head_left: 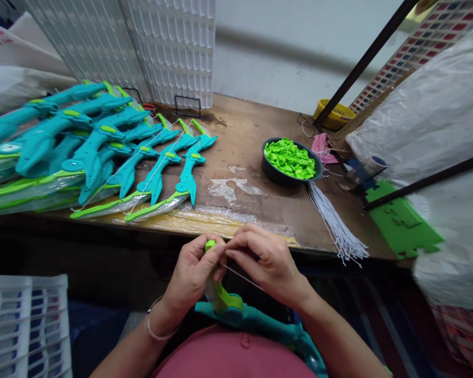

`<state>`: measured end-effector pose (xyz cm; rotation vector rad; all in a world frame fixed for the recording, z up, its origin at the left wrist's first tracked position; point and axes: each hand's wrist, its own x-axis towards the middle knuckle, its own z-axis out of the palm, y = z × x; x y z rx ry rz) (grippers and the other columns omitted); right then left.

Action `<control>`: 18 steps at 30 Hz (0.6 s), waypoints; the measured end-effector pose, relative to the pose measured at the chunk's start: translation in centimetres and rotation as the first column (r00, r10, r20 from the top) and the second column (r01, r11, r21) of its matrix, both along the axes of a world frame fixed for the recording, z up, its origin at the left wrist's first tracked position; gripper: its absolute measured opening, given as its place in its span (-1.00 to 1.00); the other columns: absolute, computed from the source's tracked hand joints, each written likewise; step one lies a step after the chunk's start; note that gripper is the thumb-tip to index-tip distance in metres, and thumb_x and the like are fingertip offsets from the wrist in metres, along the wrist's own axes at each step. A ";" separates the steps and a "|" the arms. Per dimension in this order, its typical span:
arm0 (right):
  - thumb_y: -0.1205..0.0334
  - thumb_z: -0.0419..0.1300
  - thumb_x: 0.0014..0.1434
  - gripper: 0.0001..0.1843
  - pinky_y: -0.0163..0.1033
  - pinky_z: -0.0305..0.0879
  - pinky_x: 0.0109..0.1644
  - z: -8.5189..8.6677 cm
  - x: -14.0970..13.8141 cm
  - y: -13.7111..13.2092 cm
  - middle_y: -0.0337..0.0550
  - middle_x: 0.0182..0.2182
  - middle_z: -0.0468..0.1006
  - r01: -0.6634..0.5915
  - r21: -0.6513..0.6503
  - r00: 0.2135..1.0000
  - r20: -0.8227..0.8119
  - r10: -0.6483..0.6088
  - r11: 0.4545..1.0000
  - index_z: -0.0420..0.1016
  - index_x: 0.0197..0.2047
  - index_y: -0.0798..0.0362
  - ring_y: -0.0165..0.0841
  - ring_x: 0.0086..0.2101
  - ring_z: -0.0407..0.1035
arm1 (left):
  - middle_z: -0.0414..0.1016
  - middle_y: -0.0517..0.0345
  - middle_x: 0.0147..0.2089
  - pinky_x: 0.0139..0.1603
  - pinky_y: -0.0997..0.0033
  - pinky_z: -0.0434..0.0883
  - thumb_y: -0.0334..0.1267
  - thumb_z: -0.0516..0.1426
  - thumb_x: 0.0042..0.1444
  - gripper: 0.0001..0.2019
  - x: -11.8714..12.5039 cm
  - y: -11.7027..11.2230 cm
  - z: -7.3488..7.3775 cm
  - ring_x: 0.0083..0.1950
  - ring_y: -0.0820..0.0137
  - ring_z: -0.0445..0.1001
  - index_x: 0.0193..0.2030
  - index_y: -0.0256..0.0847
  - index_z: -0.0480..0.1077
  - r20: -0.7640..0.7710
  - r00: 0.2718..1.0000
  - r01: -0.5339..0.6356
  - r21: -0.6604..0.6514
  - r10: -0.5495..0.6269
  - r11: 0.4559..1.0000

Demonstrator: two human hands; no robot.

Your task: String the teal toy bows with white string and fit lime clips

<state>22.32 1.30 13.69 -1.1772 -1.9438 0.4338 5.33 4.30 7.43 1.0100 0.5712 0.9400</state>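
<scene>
My left hand is closed round the green tip of a teal and green toy bow that rests against my lap. My right hand pinches a thin white string at that tip, fingers pressed together. Both hands hang just in front of the wooden table's near edge.
Finished teal toy bows lie in a row on the table's left. A dark bowl of small green parts and a bundle of white strings sit right. A green plastic sheet and plastic bags fill the right; a white crate sits lower left.
</scene>
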 end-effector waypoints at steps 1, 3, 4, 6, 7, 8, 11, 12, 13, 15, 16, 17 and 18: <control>0.38 0.24 0.34 -0.94 -0.35 0.37 -0.21 0.1 0.2 -0.1 -0.21 -0.33 0.53 0.005 0.013 0.999 0.043 -0.006 1.000 0.53 -0.22 0.11 -0.45 -0.31 0.45 | 0.27 0.31 -0.56 -0.52 0.54 0.22 -0.11 0.17 0.37 -0.70 0.0 0.0 0.1 -0.59 0.56 0.22 -0.35 -0.22 0.34 -0.005 1.000 -0.006 0.008 0.006 1.000; 0.39 0.21 0.35 -0.92 -0.35 0.36 -0.22 0.4 0.7 -0.4 -0.21 -0.33 0.52 0.015 0.035 0.994 0.112 -0.019 0.999 0.52 -0.22 0.12 -0.45 -0.32 0.43 | 0.26 0.31 -0.55 -0.52 0.53 0.21 -0.12 0.17 0.37 -0.70 -0.1 0.0 0.3 -0.58 0.55 0.20 -0.36 -0.22 0.32 -0.012 1.000 -0.007 0.016 0.007 1.000; 0.39 0.20 0.36 -0.91 -0.35 0.36 -0.23 0.4 1.0 -0.5 -0.21 -0.33 0.52 0.020 0.040 0.991 0.134 -0.025 0.999 0.51 -0.22 0.11 -0.45 -0.32 0.42 | 0.26 0.31 -0.55 -0.53 0.53 0.21 -0.12 0.17 0.37 -0.70 -0.1 0.0 0.3 -0.58 0.55 0.20 -0.36 -0.22 0.31 -0.015 1.000 -0.005 0.018 0.005 1.000; 0.39 0.18 0.36 -0.91 -0.35 0.35 -0.24 0.6 1.7 -0.8 -0.21 -0.33 0.51 0.028 0.035 0.985 0.168 -0.034 0.999 0.50 -0.21 0.10 -0.44 -0.32 0.41 | 0.26 0.31 -0.54 -0.53 0.52 0.20 -0.11 0.17 0.36 -0.69 -0.1 0.1 0.3 -0.58 0.55 0.19 -0.37 -0.22 0.30 -0.017 1.000 0.001 0.022 -0.001 1.000; 0.39 0.17 0.37 -0.90 -0.34 0.35 -0.25 0.6 1.9 -1.0 -0.20 -0.32 0.51 0.033 0.028 0.983 0.181 -0.037 0.999 0.49 -0.21 0.10 -0.44 -0.32 0.41 | 0.26 0.31 -0.54 -0.54 0.52 0.19 -0.11 0.17 0.36 -0.69 -0.1 0.1 0.3 -0.59 0.55 0.19 -0.37 -0.21 0.29 -0.015 1.000 0.002 0.023 -0.001 1.000; 0.39 0.16 0.37 -0.90 -0.34 0.34 -0.26 0.7 2.2 -1.2 -0.20 -0.32 0.51 0.037 0.019 0.980 0.194 -0.040 0.999 0.48 -0.20 0.10 -0.44 -0.32 0.41 | 0.25 0.31 -0.55 -0.54 0.52 0.18 -0.11 0.18 0.36 -0.69 -0.1 0.2 0.3 -0.59 0.55 0.18 -0.37 -0.21 0.29 -0.014 1.000 -0.001 0.024 0.002 1.000; 0.39 0.14 0.38 -0.89 -0.33 0.33 -0.28 1.0 2.8 -1.9 -0.21 -0.32 0.51 0.056 -0.014 0.967 0.248 -0.051 0.998 0.47 -0.21 0.08 -0.43 -0.34 0.42 | 0.25 0.31 -0.57 -0.54 0.52 0.16 -0.08 0.18 0.35 -0.69 0.1 0.2 0.2 -0.59 0.55 0.17 -0.35 -0.22 0.31 -0.028 1.000 -0.004 0.025 0.005 1.000; 0.39 0.14 0.39 -0.89 -0.33 0.33 -0.28 1.1 2.9 -2.1 -0.21 -0.33 0.51 0.063 -0.018 0.961 0.269 -0.056 0.998 0.46 -0.21 0.07 -0.43 -0.35 0.42 | 0.26 0.31 -0.58 -0.55 0.53 0.15 -0.06 0.18 0.34 -0.68 0.1 0.1 0.1 -0.60 0.55 0.17 -0.34 -0.22 0.31 -0.033 0.999 0.001 0.021 0.000 1.000; 0.38 0.13 0.39 -0.88 -0.32 0.34 -0.28 1.1 2.9 -2.2 -0.21 -0.34 0.51 0.069 -0.017 0.955 0.289 -0.061 0.997 0.45 -0.22 0.07 -0.43 -0.36 0.42 | 0.26 0.30 -0.59 -0.55 0.52 0.14 -0.04 0.18 0.34 -0.67 0.3 0.0 0.1 -0.60 0.55 0.17 -0.34 -0.22 0.31 -0.036 0.999 0.009 0.015 -0.009 1.000; 0.38 0.12 0.40 -0.85 -0.32 0.35 -0.31 1.1 2.7 -2.1 -0.22 -0.37 0.50 0.062 0.001 0.944 0.326 -0.059 0.998 0.44 -0.24 0.05 -0.43 -0.39 0.43 | 0.25 0.31 -0.60 -0.56 0.52 0.14 0.00 0.18 0.32 -0.66 0.7 0.0 0.0 -0.61 0.55 0.17 -0.34 -0.22 0.31 -0.020 1.000 0.023 0.006 -0.023 1.000; 0.38 0.10 0.41 -0.82 -0.32 0.36 -0.33 1.0 2.4 -2.0 -0.21 -0.39 0.49 0.052 0.021 0.937 0.345 -0.056 0.998 0.44 -0.26 0.05 -0.43 -0.42 0.43 | 0.25 0.31 -0.60 -0.57 0.53 0.14 0.01 0.19 0.31 -0.65 0.9 0.1 0.0 -0.62 0.55 0.17 -0.34 -0.23 0.31 -0.001 1.000 0.025 0.004 -0.025 1.000; 0.38 0.08 0.42 -0.80 -0.32 0.37 -0.35 0.9 1.9 -1.8 -0.20 -0.40 0.49 0.044 0.059 0.928 0.367 -0.063 0.997 0.44 -0.26 0.05 -0.42 -0.43 0.43 | 0.25 0.31 -0.59 -0.58 0.53 0.15 0.02 0.20 0.29 -0.64 1.1 0.4 0.1 -0.62 0.55 0.18 -0.34 -0.23 0.31 0.024 0.999 0.023 0.001 -0.023 1.000; 0.38 0.07 0.42 -0.81 -0.30 0.40 -0.35 0.7 1.4 -1.7 -0.17 -0.39 0.51 0.044 0.121 0.915 0.394 -0.088 0.992 0.46 -0.24 0.06 -0.40 -0.43 0.45 | 0.26 0.31 -0.58 -0.59 0.53 0.16 0.03 0.22 0.26 -0.64 1.2 0.8 0.2 -0.63 0.55 0.19 -0.33 -0.23 0.32 0.055 0.998 0.012 -0.007 -0.012 1.000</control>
